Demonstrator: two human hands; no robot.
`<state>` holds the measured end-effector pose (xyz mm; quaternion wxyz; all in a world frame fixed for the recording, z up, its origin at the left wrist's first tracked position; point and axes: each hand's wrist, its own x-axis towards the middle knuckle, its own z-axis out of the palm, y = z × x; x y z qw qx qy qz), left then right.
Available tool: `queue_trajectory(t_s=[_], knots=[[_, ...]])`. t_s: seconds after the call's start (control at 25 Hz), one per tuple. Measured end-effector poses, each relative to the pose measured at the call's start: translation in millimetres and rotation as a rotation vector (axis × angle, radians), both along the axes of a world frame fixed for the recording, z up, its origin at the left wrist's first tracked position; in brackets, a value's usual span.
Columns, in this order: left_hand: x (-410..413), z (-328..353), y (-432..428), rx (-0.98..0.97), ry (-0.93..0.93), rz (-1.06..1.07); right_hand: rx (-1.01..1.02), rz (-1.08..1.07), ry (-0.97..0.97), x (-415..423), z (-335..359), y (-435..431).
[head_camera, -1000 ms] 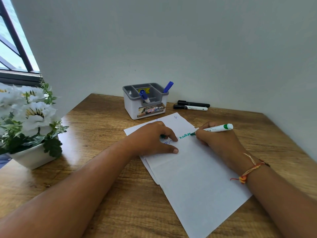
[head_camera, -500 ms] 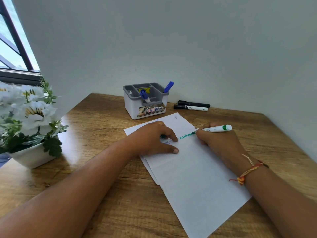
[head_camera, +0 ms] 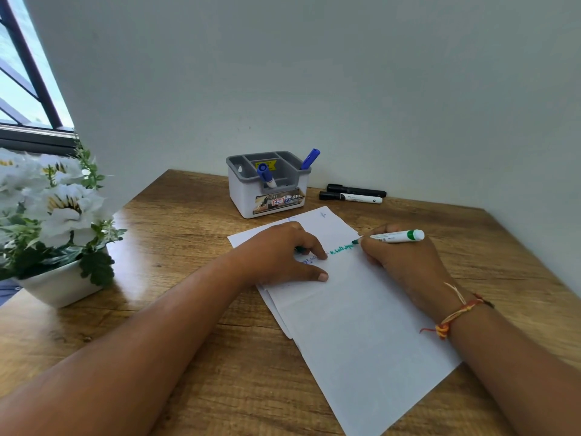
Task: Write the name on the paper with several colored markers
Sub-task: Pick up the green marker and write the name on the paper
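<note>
Several white paper sheets (head_camera: pixel 361 325) lie stacked on the wooden table (head_camera: pixel 188 357). My right hand (head_camera: pixel 405 262) grips a green marker (head_camera: pixel 393 236) with its tip on the top sheet, at the end of a green written word (head_camera: pixel 341 248). Faint blue writing sits just left of it. My left hand (head_camera: pixel 276 253) rests on the paper's left edge with its thumb flat. Its fingers are curled over a small green piece (head_camera: pixel 300 248), seemingly the marker's cap.
A grey and white organizer (head_camera: pixel 267 196) at the back holds two blue markers (head_camera: pixel 265 174). Two black-capped markers (head_camera: pixel 355 194) lie to its right by the wall. A white pot of white flowers (head_camera: pixel 59 284) stands at the left edge.
The green marker's tip has moved a little to the right along the line and the green word has grown longer. My left hand has stayed in place.
</note>
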<state>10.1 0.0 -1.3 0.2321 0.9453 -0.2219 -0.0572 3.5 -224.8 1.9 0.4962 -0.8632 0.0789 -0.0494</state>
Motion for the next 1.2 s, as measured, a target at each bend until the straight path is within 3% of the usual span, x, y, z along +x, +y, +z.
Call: queue_trajectory(t_s=[1.2], knots=[[-0.5,0.4,-0.6,0.027,0.008,-0.003,0.126,-0.075,0.026,2.3,-2.1,-2.6]])
